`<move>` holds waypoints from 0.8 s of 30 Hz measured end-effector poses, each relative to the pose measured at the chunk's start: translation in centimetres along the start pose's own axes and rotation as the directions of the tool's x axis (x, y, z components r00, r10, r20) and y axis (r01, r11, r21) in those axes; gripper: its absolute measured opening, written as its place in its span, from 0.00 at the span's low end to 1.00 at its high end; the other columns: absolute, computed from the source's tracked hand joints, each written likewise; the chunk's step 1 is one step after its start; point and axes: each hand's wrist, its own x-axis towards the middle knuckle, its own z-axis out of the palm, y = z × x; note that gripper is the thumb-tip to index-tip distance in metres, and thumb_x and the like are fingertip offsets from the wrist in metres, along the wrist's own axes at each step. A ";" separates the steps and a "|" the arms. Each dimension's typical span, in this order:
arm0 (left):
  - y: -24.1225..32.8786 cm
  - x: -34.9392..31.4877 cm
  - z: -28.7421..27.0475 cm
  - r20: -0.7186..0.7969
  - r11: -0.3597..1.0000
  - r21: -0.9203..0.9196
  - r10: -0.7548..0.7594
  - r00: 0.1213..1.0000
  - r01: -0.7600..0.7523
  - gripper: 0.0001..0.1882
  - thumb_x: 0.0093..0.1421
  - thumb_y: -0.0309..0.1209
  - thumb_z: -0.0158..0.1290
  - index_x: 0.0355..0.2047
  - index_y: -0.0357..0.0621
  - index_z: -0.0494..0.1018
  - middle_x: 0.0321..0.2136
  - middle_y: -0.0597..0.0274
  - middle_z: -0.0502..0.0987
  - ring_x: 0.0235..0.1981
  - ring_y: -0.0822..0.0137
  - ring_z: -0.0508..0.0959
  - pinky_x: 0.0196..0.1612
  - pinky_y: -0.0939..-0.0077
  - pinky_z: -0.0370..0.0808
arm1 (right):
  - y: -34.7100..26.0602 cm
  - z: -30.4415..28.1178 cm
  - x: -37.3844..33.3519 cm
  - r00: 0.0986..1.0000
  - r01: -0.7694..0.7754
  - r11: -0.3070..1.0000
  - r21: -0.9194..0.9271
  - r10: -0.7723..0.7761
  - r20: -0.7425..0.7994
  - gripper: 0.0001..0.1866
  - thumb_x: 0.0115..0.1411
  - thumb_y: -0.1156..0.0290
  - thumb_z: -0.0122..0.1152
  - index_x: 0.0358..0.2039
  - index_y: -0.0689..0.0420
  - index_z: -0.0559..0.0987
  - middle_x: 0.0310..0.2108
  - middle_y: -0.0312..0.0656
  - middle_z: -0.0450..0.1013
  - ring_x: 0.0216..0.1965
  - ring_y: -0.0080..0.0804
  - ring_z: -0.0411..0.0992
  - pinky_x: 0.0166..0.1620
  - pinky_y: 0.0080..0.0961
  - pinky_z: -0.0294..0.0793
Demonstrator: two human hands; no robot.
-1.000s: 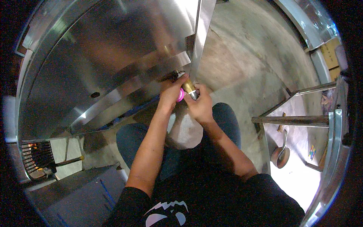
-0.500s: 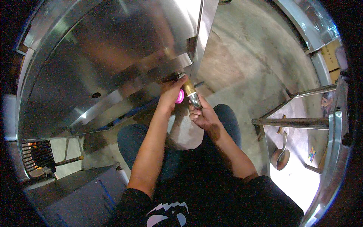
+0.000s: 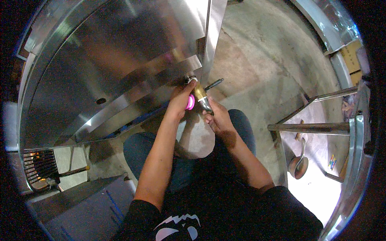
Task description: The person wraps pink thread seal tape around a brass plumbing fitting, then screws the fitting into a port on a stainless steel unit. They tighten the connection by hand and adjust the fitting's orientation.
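A brass valve (image 3: 199, 92) with a dark lever handle (image 3: 214, 84) extends from a pipe end at the corner of the steel equipment. White bands, looking like thread tape, show at both of its ends. My left hand (image 3: 180, 99) is closed around the valve's upper end, thumb on top. Against that palm sits a bright pink ring (image 3: 190, 102), like a tape spool; how it is held is hidden. At the valve's lower end is a dark shiny metal elbow fitting (image 3: 206, 105). Curled fingers of my right hand (image 3: 219, 117) grip this elbow.
A large steel panel (image 3: 100, 68) fills the upper left. Below my hands is a pale round-edged surface (image 3: 197, 140) between my knees. Steel frame legs (image 3: 309, 129) stand at right, near a ladle-like pan (image 3: 298, 168) on the floor. A black grate (image 3: 40, 168) is at far left.
The lever handle has swung up and out to the right and shows more fully. My right hand's fingers have shifted slightly around the elbow. My left hand keeps its hold.
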 end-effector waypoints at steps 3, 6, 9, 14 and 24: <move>-0.2 0.1 0.2 -0.070 1.000 0.006 0.002 0.998 -0.001 0.24 0.63 0.45 0.60 0.51 0.40 0.77 0.47 0.61 0.79 0.45 0.65 0.77 0.51 0.71 0.72 | 0.5 -0.2 -0.5 0.959 0.244 0.864 -0.441 -0.283 -0.022 0.20 0.67 0.50 0.58 0.45 0.56 0.75 0.31 0.39 0.76 0.22 0.25 0.73 0.23 0.21 0.70; -0.4 0.2 0.4 -0.063 0.993 -0.002 0.121 0.991 -0.121 0.24 0.63 0.45 0.60 0.51 0.40 0.77 0.47 0.61 0.79 0.44 0.65 0.77 0.50 0.70 0.73 | 0.8 -0.4 -1.7 0.913 0.237 0.691 -0.683 -0.399 -0.088 0.22 0.68 0.46 0.53 0.47 0.54 0.74 0.31 0.42 0.77 0.23 0.28 0.73 0.25 0.27 0.72; -0.4 0.3 0.2 -0.069 0.997 0.024 0.075 0.995 -0.073 0.28 0.63 0.47 0.59 0.53 0.36 0.75 0.51 0.58 0.78 0.50 0.64 0.75 0.55 0.71 0.69 | 0.3 -0.9 -2.8 0.945 -0.326 0.941 0.091 0.322 0.055 0.24 0.68 0.44 0.53 0.45 0.53 0.75 0.27 0.43 0.77 0.21 0.28 0.72 0.26 0.29 0.73; 0.2 -0.3 0.0 -0.049 0.997 0.038 0.065 0.997 -0.063 0.27 0.63 0.48 0.59 0.51 0.36 0.76 0.48 0.57 0.79 0.47 0.65 0.75 0.53 0.71 0.69 | -0.1 0.0 -3.0 0.988 0.152 0.939 -0.307 -0.151 0.028 0.21 0.69 0.51 0.54 0.42 0.59 0.74 0.28 0.40 0.77 0.23 0.27 0.74 0.26 0.27 0.74; -0.6 -2.1 0.4 -0.036 0.997 -0.048 0.052 0.998 -0.053 0.20 0.61 0.40 0.63 0.49 0.42 0.77 0.44 0.63 0.80 0.41 0.68 0.76 0.46 0.72 0.72 | -0.1 2.6 -4.7 0.725 0.442 0.355 -0.824 -0.682 0.095 0.18 0.58 0.66 0.71 0.41 0.62 0.72 0.27 0.46 0.76 0.29 0.30 0.76 0.34 0.28 0.75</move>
